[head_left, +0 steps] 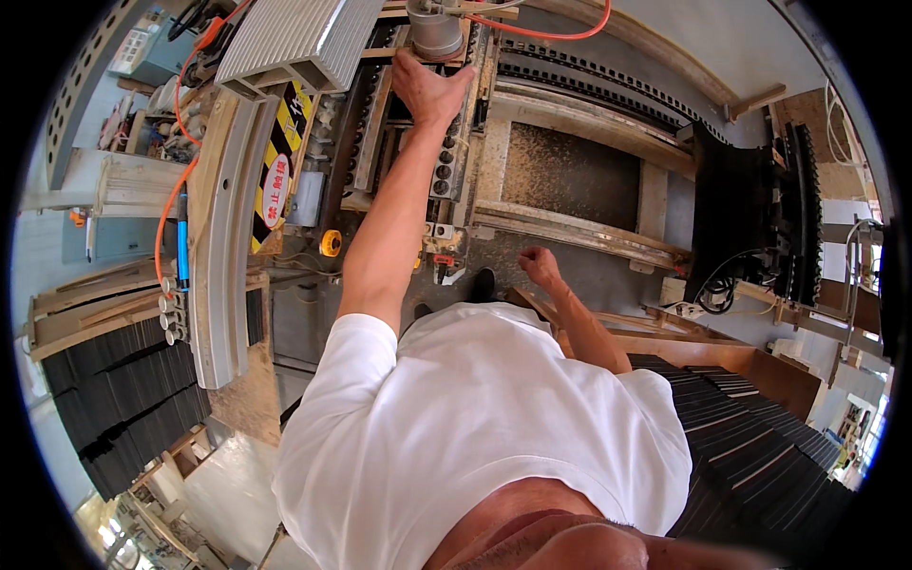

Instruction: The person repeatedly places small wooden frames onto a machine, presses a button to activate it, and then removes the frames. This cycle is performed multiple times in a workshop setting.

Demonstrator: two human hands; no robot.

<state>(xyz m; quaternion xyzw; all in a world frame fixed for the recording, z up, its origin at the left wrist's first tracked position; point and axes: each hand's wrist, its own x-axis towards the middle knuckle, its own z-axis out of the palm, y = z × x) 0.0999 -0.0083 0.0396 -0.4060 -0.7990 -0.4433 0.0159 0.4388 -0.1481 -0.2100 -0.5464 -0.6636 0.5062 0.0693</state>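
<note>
Stacked black panels (123, 404) flank the person (484, 408), a sawdust-strewn machine (579, 234) ahead. Outstretched, the left hand (434, 93) reaches to a metal cylinder (437, 38) on the machine; its grip cannot be told. The right hand (540, 266) hangs loosely clenched.

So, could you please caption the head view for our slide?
Bare left hand beside a silver metal cylinder; bare right hand curled, well apart.
</note>
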